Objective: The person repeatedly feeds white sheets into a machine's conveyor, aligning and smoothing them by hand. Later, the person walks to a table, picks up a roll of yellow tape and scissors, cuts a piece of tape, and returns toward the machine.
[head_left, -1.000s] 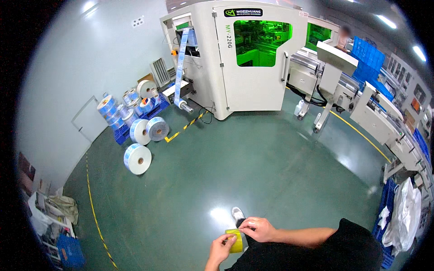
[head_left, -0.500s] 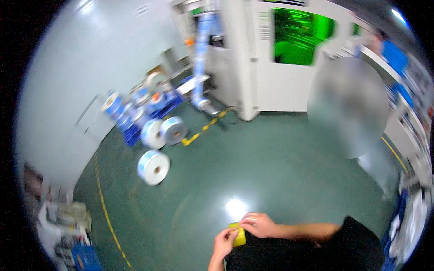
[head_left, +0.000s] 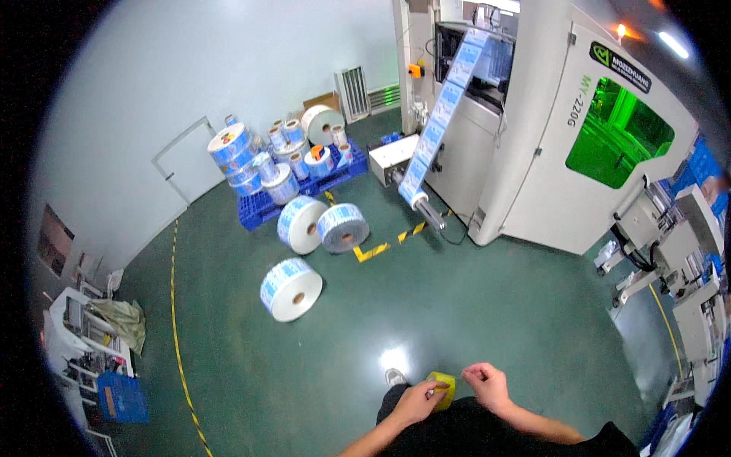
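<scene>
A yellow roll of tape (head_left: 448, 390) sits low in front of my body, close to my dark clothing. My left hand (head_left: 414, 404) is closed around its left side, thumb and fingers on the roll. Just to the right of it, a small gap away, my right hand (head_left: 489, 387) is raised with thumb and fingertips pinched together. Whatever lies between those fingertips is too small to make out. Beneath my hands, one of my shoes (head_left: 394, 376) shows on the green floor.
Three large label rolls (head_left: 293, 291) rest on the floor ahead, near a blue pallet (head_left: 251, 212) stacked with more. A printed web (head_left: 444, 110) runs from a white machine (head_left: 533, 183) down to a shaft. Equipment lines the right; a blue crate (head_left: 122, 397) stands left.
My right hand has moved off the tape roll to the right, while the left keeps its hold. My view has turned left, bringing the label rolls and machine further right in the picture.
</scene>
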Available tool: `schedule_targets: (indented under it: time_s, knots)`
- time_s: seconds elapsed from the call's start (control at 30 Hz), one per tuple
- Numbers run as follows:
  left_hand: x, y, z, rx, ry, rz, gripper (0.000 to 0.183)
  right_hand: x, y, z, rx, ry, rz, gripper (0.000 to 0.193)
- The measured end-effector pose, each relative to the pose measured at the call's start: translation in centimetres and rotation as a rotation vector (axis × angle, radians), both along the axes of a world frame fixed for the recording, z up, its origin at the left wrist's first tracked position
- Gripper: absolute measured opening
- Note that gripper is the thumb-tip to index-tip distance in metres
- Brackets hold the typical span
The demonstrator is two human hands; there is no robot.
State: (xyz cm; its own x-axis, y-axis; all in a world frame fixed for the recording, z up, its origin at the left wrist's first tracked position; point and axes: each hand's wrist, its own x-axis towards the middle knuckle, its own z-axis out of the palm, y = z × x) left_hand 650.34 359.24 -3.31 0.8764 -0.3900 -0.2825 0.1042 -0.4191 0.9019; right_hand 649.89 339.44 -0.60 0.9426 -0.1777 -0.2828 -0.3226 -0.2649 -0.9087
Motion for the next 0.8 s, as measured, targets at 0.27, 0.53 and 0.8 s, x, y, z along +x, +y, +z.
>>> schedule_targets:
  time_s: [0.27,0.53,0.8]
  knots:
    - [9.8,8.2,-0.4,0.002,-0.032,0.196,0.028,14.1,8.5,-0.1,-0.186,-0.13,0.351,0.017]
    - [9.5,12.2,-3.7,-0.087,0.129,0.481,0.036,22.5,13.8,-1.2,-0.009,0.024,0.848,0.014]
    - [9.4,10.3,-2.4,0.218,0.157,0.787,0.042,29.5,16.4,-2.2,0.151,-0.151,1.289,0.021]
